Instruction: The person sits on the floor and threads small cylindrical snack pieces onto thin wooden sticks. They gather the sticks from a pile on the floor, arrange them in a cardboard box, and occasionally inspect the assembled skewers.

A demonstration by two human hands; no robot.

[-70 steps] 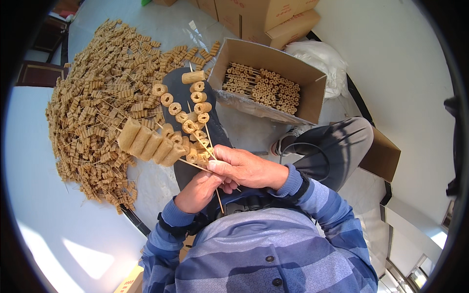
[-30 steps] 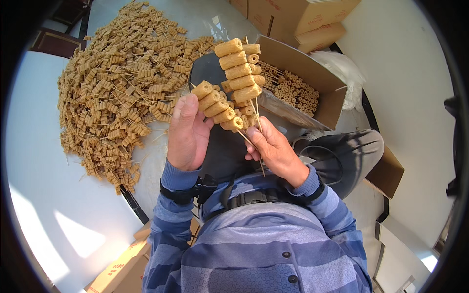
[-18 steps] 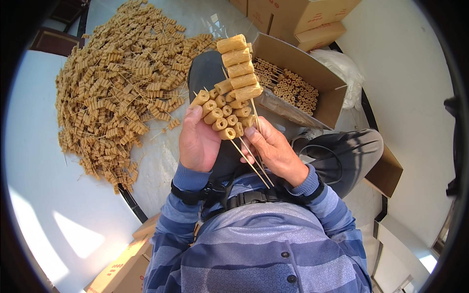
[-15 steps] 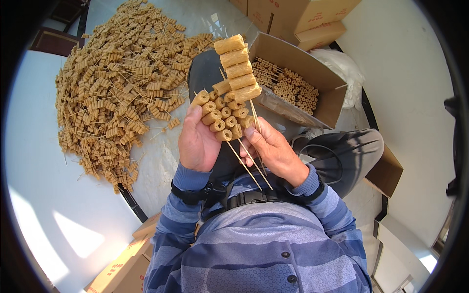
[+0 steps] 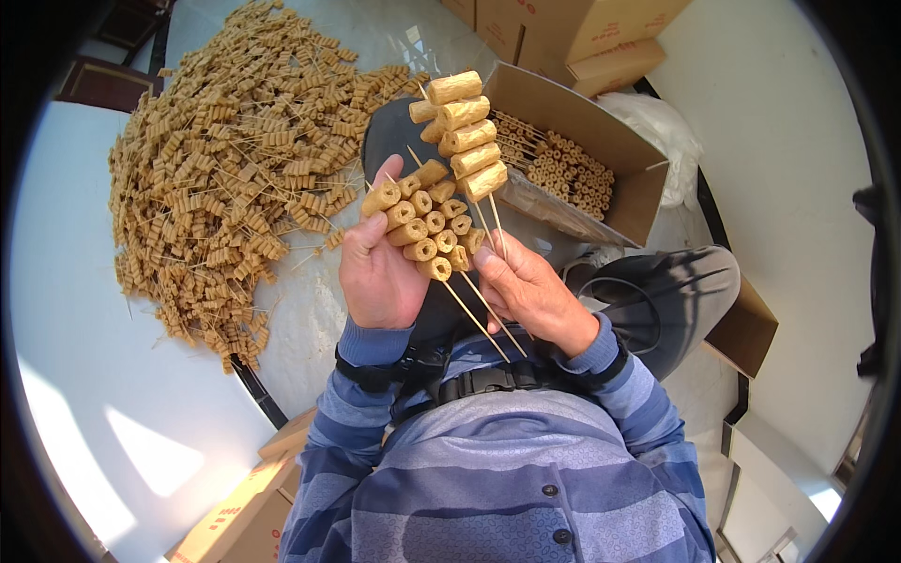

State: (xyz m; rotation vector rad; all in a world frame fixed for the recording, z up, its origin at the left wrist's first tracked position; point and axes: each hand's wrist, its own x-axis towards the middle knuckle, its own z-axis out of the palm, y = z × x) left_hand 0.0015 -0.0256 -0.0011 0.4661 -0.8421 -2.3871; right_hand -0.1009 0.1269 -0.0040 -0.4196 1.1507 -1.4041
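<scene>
My left hand (image 5: pixel 380 277) is closed around a bundle of skewers (image 5: pixel 434 225) threaded with golden-tan hollow rolls. The rolls' open ends face me, and bare wooden sticks stick out below them toward my waist. My right hand (image 5: pixel 540 300) pinches the thin sticks of raised skewers (image 5: pixel 477 139) between thumb and fingers. Their rolls stand above the bundle, with part of another skewer showing behind the front one. The right fingertips are close against the bundle's right side, and most of the right fingers are hidden.
A large heap of similar skewers (image 5: pixel 225 169) lies to the left. Beyond my right hand stands an open cardboard box (image 5: pixel 633 178) with rows of skewers inside. A white plastic bag (image 5: pixel 657 141) sits beside it; more cartons (image 5: pixel 535 38) are stacked behind. My bent knee (image 5: pixel 699 281) is at right.
The raised skewers have shifted slightly right, and another skewer now shows behind the front one. My left hand has tilted a little, with a fingertip now visible above the bundle.
</scene>
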